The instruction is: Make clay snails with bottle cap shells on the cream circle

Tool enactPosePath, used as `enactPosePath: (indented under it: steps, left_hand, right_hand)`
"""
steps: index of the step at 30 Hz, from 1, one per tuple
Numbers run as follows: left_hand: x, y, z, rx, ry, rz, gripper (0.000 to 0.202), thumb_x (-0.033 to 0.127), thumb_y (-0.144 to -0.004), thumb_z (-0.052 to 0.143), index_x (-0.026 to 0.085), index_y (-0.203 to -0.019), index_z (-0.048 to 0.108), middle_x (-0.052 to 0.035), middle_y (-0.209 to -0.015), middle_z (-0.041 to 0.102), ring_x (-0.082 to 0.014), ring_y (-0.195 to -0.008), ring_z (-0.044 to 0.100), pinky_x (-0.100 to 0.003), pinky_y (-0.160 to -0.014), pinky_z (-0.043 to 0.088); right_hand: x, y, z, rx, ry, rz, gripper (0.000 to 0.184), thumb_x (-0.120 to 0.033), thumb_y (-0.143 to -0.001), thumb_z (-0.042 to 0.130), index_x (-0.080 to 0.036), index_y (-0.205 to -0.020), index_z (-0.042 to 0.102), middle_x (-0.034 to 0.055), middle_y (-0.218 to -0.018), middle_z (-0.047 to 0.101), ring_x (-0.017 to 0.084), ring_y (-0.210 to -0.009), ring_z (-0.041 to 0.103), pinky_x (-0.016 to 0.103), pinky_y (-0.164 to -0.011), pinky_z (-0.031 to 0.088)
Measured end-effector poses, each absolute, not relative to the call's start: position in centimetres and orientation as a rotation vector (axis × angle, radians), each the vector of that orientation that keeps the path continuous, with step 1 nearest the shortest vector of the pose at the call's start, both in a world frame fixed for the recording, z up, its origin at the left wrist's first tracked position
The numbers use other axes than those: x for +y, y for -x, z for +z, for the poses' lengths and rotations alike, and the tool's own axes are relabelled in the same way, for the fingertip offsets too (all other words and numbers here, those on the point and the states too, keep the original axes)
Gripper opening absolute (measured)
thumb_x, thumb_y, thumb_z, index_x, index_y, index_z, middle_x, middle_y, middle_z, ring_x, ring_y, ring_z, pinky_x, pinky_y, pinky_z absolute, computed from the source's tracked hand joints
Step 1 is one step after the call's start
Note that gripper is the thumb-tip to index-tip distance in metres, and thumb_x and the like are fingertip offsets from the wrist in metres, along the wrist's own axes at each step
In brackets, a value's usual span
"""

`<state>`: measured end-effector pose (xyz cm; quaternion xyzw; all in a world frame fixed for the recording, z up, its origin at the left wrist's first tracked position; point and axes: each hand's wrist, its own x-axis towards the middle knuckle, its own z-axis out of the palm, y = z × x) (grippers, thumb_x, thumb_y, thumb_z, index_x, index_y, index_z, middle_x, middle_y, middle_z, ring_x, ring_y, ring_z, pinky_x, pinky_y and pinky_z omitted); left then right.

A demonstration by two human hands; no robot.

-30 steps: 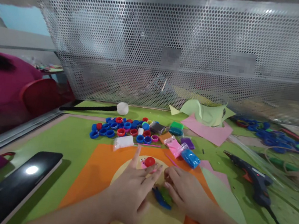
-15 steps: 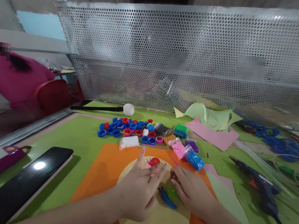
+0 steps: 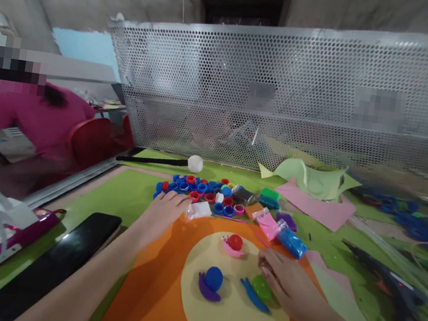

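Note:
My left hand (image 3: 165, 212) reaches with fingers stretched to the near left edge of the bottle caps (image 3: 202, 187), beside a clear packet of white clay (image 3: 199, 210). My right hand (image 3: 288, 281) rests with curled fingers beside a green round piece (image 3: 261, 286); whether they hold anything is hidden. Three snail-like shapes lie on the cream paper circle (image 3: 231, 320): a red round piece (image 3: 236, 242) on a pink body (image 3: 233, 252), a blue round piece (image 3: 214, 278) by a purple body (image 3: 207, 288), and the green piece by a blue body (image 3: 254, 295).
Orange paper (image 3: 148, 289) lies under the circle. Clay packets, pink (image 3: 267, 225) and blue (image 3: 292, 243), lie behind my right hand. A glue gun (image 3: 387, 291) is at right. A dark phone (image 3: 51, 265) and a power strip (image 3: 12, 238) are at left. Perforated metal panel (image 3: 225, 82) stands behind.
My left hand has moved from over the circle to the caps at the back left, uncovering the blue-and-purple shape. My right hand stays beside the green piece. The camera view has shifted left.

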<state>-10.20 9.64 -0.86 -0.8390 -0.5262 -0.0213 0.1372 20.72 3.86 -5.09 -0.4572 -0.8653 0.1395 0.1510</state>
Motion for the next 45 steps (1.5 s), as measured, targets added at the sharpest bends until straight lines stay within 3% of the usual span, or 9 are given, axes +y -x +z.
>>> enactPosePath:
  steps: [3,9,14,19,22,28,34,40,45]
  left_hand:
    - [10.2,10.1,-1.7,-1.442,2.424,-0.018,0.030,0.020,-0.086,0.054,0.016,-0.116,0.051,-0.0084,-0.119,0.054,-0.0232,-0.102,0.056,-0.045,-0.084,0.047]
    - [10.3,8.8,-2.5,-1.361,2.455,-0.067,0.025,0.023,-0.087,0.054,0.015,-0.111,0.054,-0.0082,-0.115,0.056,-0.0215,-0.098,0.058,-0.042,-0.080,0.050]
    - [10.0,8.3,-2.2,-1.407,2.466,-0.198,0.024,0.025,-0.087,0.053,0.014,-0.109,0.055,-0.0071,-0.107,0.059,-0.0200,-0.093,0.059,-0.040,-0.078,0.050]
    - [9.0,8.2,-1.2,-1.519,2.432,-0.361,0.020,0.026,-0.087,0.053,0.014,-0.102,0.057,-0.0056,-0.100,0.061,-0.0183,-0.088,0.060,-0.039,-0.077,0.050]
    - [8.0,7.7,-0.6,-1.589,2.421,-0.535,0.012,0.021,-0.087,0.052,0.013,-0.092,0.060,-0.0038,-0.090,0.063,-0.0167,-0.083,0.061,-0.037,-0.075,0.051]
    - [5.1,4.8,0.3,-1.632,2.477,-0.946,0.013,0.012,-0.082,0.051,0.015,-0.074,0.061,0.0005,-0.069,0.064,-0.0112,-0.060,0.059,-0.021,-0.054,0.047]
    - [3.2,3.5,0.4,-1.525,2.569,-1.135,0.018,0.014,-0.083,0.045,0.017,-0.068,0.054,-0.0019,-0.071,0.061,-0.0125,-0.062,0.056,-0.021,-0.052,0.046]
    - [3.1,3.3,0.0,-1.464,2.615,-1.203,0.017,0.011,-0.081,0.044,0.018,-0.068,0.052,-0.0018,-0.068,0.059,-0.0132,-0.063,0.056,-0.021,-0.055,0.047]
    - [2.7,3.1,-0.2,-1.387,2.629,-1.198,0.019,0.013,-0.084,0.040,0.017,-0.069,0.051,-0.0033,-0.068,0.058,-0.0140,-0.062,0.055,-0.023,-0.056,0.047]
  right_hand:
    - [3.7,-20.7,-4.8,-2.488,1.325,0.390,0.020,-0.028,-0.092,0.028,-0.020,-0.088,0.046,0.0031,-0.078,0.059,0.017,-0.070,0.058,0.029,-0.060,0.044]
    - [3.3,-20.1,-1.8,-2.506,1.329,0.273,0.021,-0.030,-0.091,0.034,-0.022,-0.105,0.047,0.0070,-0.099,0.061,0.020,-0.086,0.060,0.032,-0.071,0.047]
    - [4.5,-17.8,1.4,-2.500,1.331,0.231,0.026,-0.036,-0.089,0.037,-0.021,-0.107,0.049,0.0116,-0.109,0.059,0.024,-0.089,0.060,0.034,-0.066,0.048]
    - [6.3,-15.3,1.8,-2.377,1.341,0.576,0.018,-0.028,-0.089,0.037,-0.020,-0.088,0.053,0.0032,-0.078,0.062,0.015,-0.063,0.057,0.027,-0.055,0.042]
    - [6.4,-13.9,1.8,-2.351,1.302,0.636,0.019,-0.026,-0.088,0.039,-0.019,-0.076,0.052,0.0001,-0.067,0.058,0.013,-0.058,0.053,0.023,-0.051,0.038]
    - [5.9,-12.3,1.9,-2.235,1.254,0.702,0.028,-0.035,-0.089,0.037,-0.019,-0.065,0.039,-0.0046,-0.057,0.045,0.008,-0.050,0.041,0.019,-0.044,0.030]
    - [4.9,-12.2,1.7,-2.163,1.279,0.582,0.029,-0.033,-0.087,0.043,-0.020,-0.062,0.036,-0.0048,-0.055,0.042,0.009,-0.049,0.036,0.021,-0.045,0.025]
    - [4.2,-11.8,1.5,-2.246,1.334,0.182,0.027,-0.024,-0.088,0.039,-0.019,-0.062,0.042,-0.0034,-0.053,0.051,0.009,-0.046,0.045,0.020,-0.043,0.022]
    - [3.9,-11.9,1.0,-2.212,1.279,-0.143,0.028,-0.025,-0.086,0.038,-0.018,-0.060,0.048,-0.0007,-0.050,0.049,0.009,-0.038,0.037,0.024,-0.041,0.012]
